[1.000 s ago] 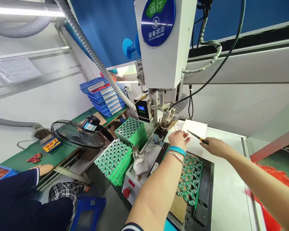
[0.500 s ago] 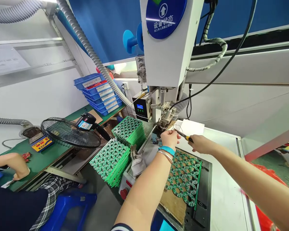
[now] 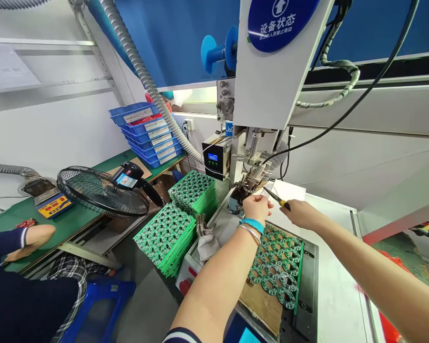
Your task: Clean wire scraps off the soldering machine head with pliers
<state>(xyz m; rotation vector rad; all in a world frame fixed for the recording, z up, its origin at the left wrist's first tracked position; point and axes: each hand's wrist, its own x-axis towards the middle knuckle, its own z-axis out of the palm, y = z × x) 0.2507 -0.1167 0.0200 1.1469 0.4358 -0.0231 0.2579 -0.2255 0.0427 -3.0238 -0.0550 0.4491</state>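
over white worktop (image 3: pixel 332 305), blue panel (image 3: pixel 164 38) behind, right hand (image 3: pixel 301 214) round yellow-handled tool (image 3: pixel 280 200), left hand (image 3: pixel 255 207) grip unclear

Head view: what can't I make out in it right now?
All in the head view:
- Whatever the left hand may hold: too small to tell.
- Tool: handle end hidden by the right hand.
- Circuit board: left side partly behind the left forearm.
- Round sign: cut off by the top edge.
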